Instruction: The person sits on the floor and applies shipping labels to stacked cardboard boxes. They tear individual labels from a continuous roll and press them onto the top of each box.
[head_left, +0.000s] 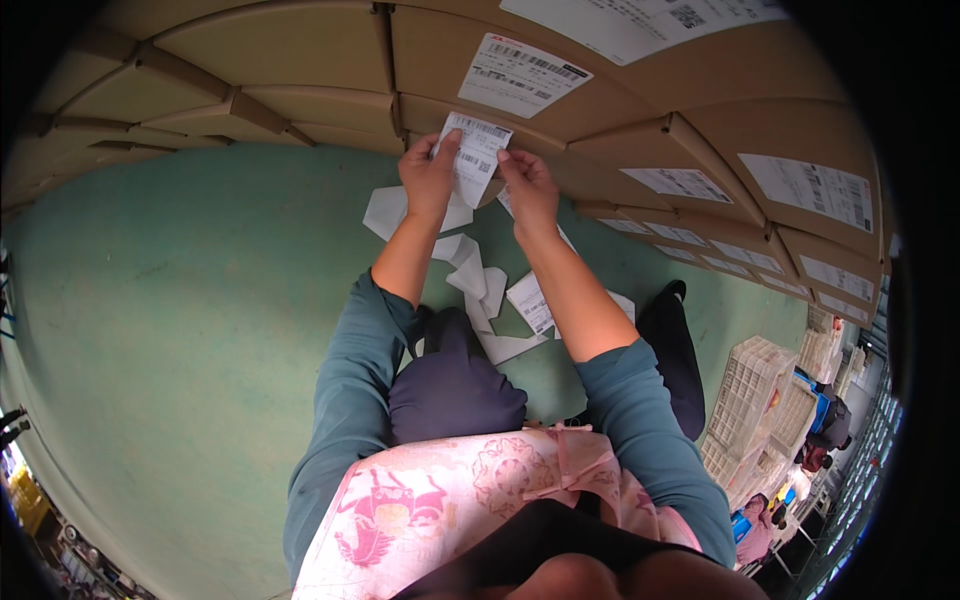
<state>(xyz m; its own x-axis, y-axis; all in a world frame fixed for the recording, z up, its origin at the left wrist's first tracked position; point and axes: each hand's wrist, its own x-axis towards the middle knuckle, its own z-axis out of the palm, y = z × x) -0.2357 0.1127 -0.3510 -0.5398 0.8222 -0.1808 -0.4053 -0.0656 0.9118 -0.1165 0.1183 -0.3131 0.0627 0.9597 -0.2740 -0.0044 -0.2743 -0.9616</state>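
Note:
Both my hands hold a white printed shipping label (474, 166) in front of a stack of cardboard boxes. My left hand (431, 174) pinches its left edge, the thumb lying on the printed face. At the right edge, the fingers of my right hand (529, 180) are closed on the paper. Just above, a larger label (521, 75) is stuck on a cardboard box (442, 52). Below my hands, a folded strip of white backing paper (469, 270) lies on the green floor. More printed labels (532, 301) lie there, partly hidden by my right forearm.
Stacked cardboard boxes (307, 56) curve across the top and down the right side, several bearing labels (810, 187). White plastic crates (750, 397) stand at the lower right, with people (829, 420) beyond them. Shelving with goods (82, 555) shows at the lower left rim.

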